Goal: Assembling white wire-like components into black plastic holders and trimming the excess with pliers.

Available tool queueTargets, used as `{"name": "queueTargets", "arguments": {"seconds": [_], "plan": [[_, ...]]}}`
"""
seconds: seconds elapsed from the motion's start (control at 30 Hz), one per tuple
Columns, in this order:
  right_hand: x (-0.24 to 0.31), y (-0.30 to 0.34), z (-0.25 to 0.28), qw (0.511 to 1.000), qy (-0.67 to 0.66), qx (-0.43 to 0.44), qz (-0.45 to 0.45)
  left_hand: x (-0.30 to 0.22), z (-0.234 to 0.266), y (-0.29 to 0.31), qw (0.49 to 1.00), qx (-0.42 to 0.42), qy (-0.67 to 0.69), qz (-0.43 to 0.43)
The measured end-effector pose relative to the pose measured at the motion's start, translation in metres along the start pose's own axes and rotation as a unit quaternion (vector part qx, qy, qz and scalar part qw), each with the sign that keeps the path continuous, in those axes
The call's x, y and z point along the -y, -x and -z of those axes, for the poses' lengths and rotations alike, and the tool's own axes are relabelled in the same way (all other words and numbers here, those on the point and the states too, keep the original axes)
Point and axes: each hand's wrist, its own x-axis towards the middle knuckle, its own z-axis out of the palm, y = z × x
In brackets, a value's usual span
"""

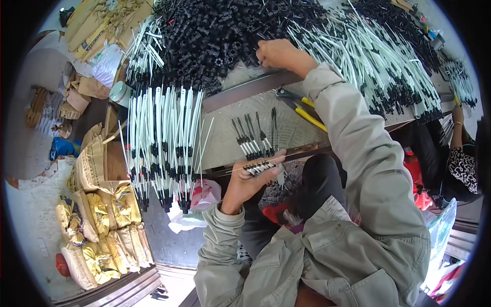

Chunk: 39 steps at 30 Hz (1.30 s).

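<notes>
My left hand (248, 179), low in front of my lap, is closed round a row of thin white-and-black rods (258, 168). Their slim black ends (249, 134) fan upward past the table's front edge. A thin wire or stick appears to cross the row at my fingers. Farther off, my right hand (281, 53) reaches to the right side of a big heap of small black plastic pieces (215, 38). Its fingers are bent together at the heap; whatever they pinch is hidden. Pliers with yellow handles (309, 117) lie on the table below my right forearm.
Bundles of white rods with black ends (163, 138) overhang the table at left; a large pile of similar rods (368, 56) lies at right. A metal bar (250, 89) edges the heap. Yellow-and-tan packages (105, 230) stand lower left. Another person's arm (456, 125) shows far right.
</notes>
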Motion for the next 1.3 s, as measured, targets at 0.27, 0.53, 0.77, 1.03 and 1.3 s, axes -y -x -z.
{"name": "queueTargets", "arguments": {"seconds": [0.27,0.53,0.77,1.03,1.3], "plan": [[0.003,0.002,0.0,1.0,-0.027,-0.006,0.004,-0.005,-0.005,0.0,1.0,-0.013,-0.012,0.014],[-0.01,0.013,0.013,0.987,0.026,-0.158,-0.011,0.003,-0.008,-0.013,0.999,0.001,-0.037,-0.008],[0.106,0.092,0.136,0.85,-0.512,-0.095,-0.076,0.004,0.001,-0.005,1.0,-0.016,0.012,-0.006],[0.008,0.016,-0.009,0.997,0.068,-0.044,0.005,0.002,-0.009,-0.009,0.999,0.0,0.032,0.002],[0.02,0.014,0.018,0.977,0.201,-0.033,0.067,0.001,0.0,-0.003,0.999,-0.009,0.032,0.003]]}}
